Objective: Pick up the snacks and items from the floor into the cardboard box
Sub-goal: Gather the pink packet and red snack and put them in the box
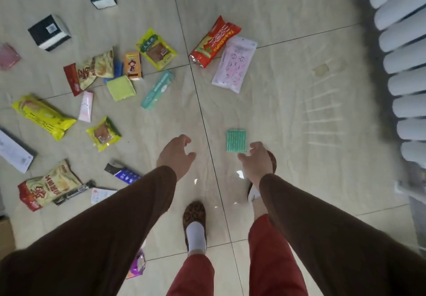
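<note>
Left hand (176,155): centre of frame, fingers loosely spread, holding nothing
Right hand (257,160): fingers spread, empty, just below the green pad (236,141)
Snacks (43,117): scattered across left half of the floor (276,88)

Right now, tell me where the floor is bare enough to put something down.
Bare tiles lie between the green ribbed pad, the pink patterned pouch and the white ribbed furniture on the right. Also open: between the hands, toward the teal pack. The left side is crowded with snack bags and boxes.

A cardboard box (5,235) and pink packet (8,57) are cut off at left.
</note>
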